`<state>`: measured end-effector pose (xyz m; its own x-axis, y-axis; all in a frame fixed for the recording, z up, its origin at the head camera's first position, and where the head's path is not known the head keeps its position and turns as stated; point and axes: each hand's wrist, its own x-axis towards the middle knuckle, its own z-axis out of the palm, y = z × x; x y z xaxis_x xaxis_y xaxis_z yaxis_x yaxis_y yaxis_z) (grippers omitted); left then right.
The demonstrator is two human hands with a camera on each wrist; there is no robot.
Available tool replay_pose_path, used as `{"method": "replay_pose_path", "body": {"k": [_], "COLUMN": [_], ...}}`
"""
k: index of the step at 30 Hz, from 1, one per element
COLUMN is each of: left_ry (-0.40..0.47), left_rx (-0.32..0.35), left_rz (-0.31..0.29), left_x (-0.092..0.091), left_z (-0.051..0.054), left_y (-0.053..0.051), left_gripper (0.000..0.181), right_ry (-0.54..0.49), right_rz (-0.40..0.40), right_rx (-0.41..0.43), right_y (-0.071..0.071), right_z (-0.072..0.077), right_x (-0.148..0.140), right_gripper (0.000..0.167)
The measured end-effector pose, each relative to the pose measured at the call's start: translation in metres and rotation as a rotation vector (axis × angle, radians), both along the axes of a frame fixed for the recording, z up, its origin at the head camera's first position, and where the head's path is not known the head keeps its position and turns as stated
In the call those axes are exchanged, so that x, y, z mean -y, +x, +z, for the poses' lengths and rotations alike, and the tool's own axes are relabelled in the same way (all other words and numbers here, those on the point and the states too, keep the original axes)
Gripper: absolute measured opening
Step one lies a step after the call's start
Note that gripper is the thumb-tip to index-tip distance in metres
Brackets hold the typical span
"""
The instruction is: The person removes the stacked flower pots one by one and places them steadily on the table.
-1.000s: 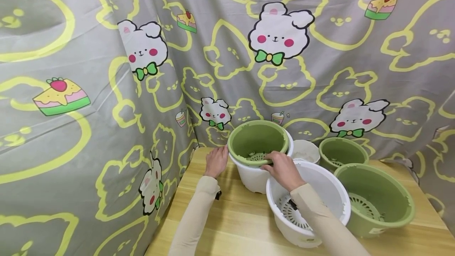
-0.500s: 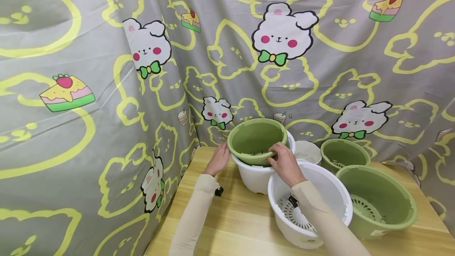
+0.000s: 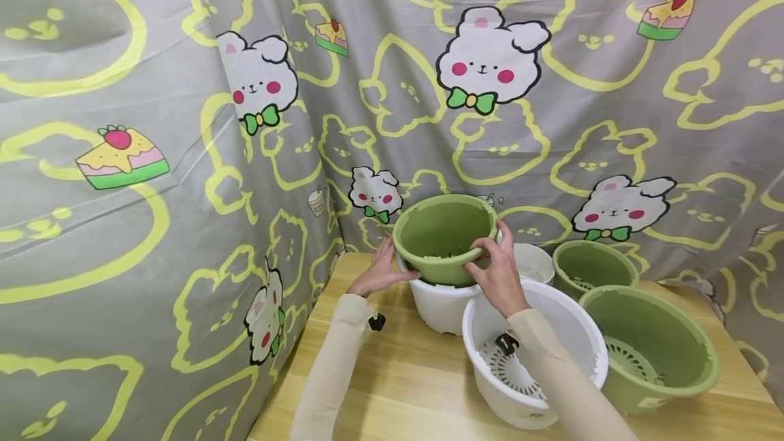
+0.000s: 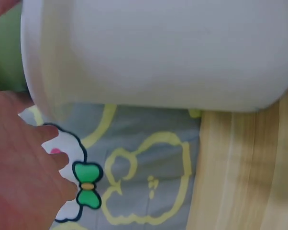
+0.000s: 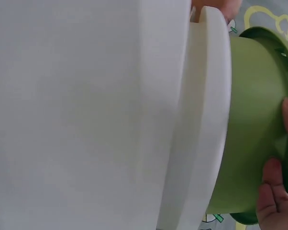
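Note:
A green plastic flower pot (image 3: pixel 447 226) sits raised and slightly tilted in the mouth of a white flower pot (image 3: pixel 436 308), its lower part hidden inside. My left hand (image 3: pixel 381 272) holds the green pot's left side, thumb across the front under the rim. My right hand (image 3: pixel 499 271) grips its right front, fingers spread under and around the rim. In the right wrist view the green pot's wall (image 5: pixel 251 124) shows above the white rim (image 5: pixel 216 105). In the left wrist view the hand (image 4: pixel 24 167) lies beside the white pot (image 4: pixel 158 52).
A larger white pot (image 3: pixel 484 380) with a slotted bottom stands under my right forearm. To its right are a large green pot (image 3: pixel 661 339), a smaller green pot (image 3: pixel 594 264) and a small white pot (image 3: pixel 533 260). A patterned curtain (image 3: pixel 343 87) closes off the wooden table (image 3: pixel 404 380) behind and left.
The green pot has risen a little out of the white pot. My left thumb has come round to its front, and my right hand's fingers have spread further around the rim.

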<state>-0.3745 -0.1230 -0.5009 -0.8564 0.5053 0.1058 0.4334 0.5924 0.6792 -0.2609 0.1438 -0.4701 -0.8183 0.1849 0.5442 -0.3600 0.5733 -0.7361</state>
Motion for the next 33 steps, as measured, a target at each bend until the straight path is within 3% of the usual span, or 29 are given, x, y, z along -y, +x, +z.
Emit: {"method": "replay_pose_path", "body": {"k": [4, 11, 18, 21, 27, 29, 33], "left_ry": [0.039, 0.141, 0.188, 0.214, 0.269, 0.271, 0.279], "left_rx": [-0.054, -0.100, -0.122, -0.107, -0.080, -0.074, -0.075], "left_rz": [-0.007, 0.003, 0.004, 0.005, 0.008, 0.011, 0.026], "left_x": [-0.013, -0.033, -0.038, -0.040, -0.043, -0.043, -0.045], "left_z": [0.001, 0.002, 0.003, 0.004, 0.007, 0.008, 0.009], "left_y": [-0.001, 0.001, 0.002, 0.001, 0.003, 0.004, 0.006], "left_gripper": [0.132, 0.132, 0.135, 0.132, 0.130, 0.130, 0.127], "right_ry": [-0.056, -0.121, -0.161, -0.237, -0.460, -0.453, -0.426], "right_rz": [0.013, 0.003, 0.022, 0.019, 0.048, 0.047, 0.045], "right_rx": [0.003, 0.052, 0.129, 0.176, 0.230, 0.252, 0.272], "right_y": [-0.005, -0.004, -0.009, -0.011, -0.015, -0.016, -0.017], "right_z": [0.001, -0.004, -0.006, -0.005, -0.004, -0.004, -0.003], "right_x": [-0.003, -0.010, -0.018, -0.019, -0.020, -0.023, -0.027], "right_gripper": [0.033, 0.033, 0.038, 0.056, 0.132, 0.134, 0.118]}}
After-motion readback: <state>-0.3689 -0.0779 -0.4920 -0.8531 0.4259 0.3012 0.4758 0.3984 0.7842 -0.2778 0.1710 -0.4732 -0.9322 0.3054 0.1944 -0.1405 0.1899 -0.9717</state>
